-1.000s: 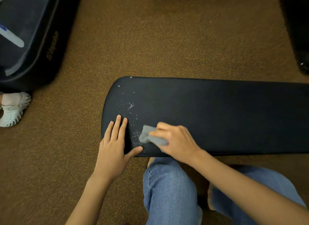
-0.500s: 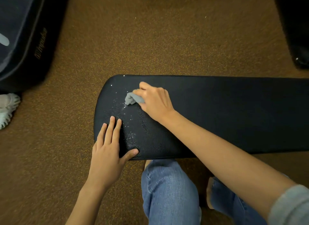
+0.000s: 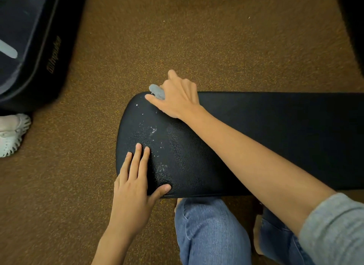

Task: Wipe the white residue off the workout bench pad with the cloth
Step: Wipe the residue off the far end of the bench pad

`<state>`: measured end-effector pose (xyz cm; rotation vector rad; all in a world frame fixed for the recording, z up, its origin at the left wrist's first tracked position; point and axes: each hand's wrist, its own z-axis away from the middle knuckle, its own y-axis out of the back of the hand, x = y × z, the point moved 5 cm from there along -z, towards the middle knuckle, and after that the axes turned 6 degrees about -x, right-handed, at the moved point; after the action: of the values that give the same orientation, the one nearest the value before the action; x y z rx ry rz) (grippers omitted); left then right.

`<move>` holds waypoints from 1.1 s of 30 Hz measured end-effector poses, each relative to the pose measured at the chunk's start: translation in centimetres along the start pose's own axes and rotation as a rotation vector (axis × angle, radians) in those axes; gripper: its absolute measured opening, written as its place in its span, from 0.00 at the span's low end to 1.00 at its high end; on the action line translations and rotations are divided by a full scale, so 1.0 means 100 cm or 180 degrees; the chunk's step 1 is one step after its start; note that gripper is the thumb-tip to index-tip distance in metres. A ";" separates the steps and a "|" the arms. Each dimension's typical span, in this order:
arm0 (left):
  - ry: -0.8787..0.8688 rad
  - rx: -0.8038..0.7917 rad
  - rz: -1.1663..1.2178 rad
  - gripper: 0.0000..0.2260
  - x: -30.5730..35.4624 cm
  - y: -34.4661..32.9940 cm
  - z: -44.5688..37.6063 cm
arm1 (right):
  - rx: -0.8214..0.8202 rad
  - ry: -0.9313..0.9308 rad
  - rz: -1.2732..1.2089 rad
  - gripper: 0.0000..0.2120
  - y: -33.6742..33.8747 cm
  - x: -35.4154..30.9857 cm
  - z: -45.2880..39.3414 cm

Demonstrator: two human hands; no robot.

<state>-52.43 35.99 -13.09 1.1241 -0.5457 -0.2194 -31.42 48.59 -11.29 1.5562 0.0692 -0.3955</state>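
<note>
brown speckled carpet surrounds the long black textured bench pad (image 3: pixel 275 138). right hand (image 3: pixel 177 99) grips the small grey cloth (image 3: pixel 157 91) at its far edge; white residue specks (image 3: pixel 150 131) lie toward seven o'clock, by the flat, empty left hand (image 3: pixel 134 185).

We see only a grey tip of the cloth (image 3: pixel 157 91); the right hand (image 3: pixel 177 98) covers the rest. The pad (image 3: pixel 275 130) runs off the right edge. At left, a white shoe (image 3: pixel 11 135) and a dark case (image 3: pixel 35 47) are cropped, and the case's gold lettering is too blurred for us to read. Our right forearm hides part of the pad.
</note>
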 end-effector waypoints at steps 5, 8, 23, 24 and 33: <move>-0.0017 0.0019 -0.0030 0.43 0.000 0.000 -0.001 | 0.0238 0.0184 0.0090 0.15 -0.006 -0.012 -0.010; -0.0011 0.0030 -0.0013 0.43 0.000 0.000 0.000 | 0.0305 0.0633 -0.0244 0.13 -0.007 -0.018 0.005; 0.0057 -0.0002 0.0037 0.43 0.000 -0.001 0.001 | 0.0083 0.0748 -0.0346 0.15 -0.020 -0.022 0.010; 0.0062 -0.0002 0.0049 0.43 0.000 -0.001 0.001 | 0.0078 0.0927 -0.0402 0.18 -0.026 -0.028 0.018; 0.0045 0.0006 0.0074 0.43 0.001 0.000 0.000 | 0.0259 0.0475 -0.0309 0.10 -0.016 -0.025 -0.008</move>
<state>-52.32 35.89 -13.05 1.1200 -0.5461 -0.1907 -34.02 49.95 -12.13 1.6654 0.2478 -0.3616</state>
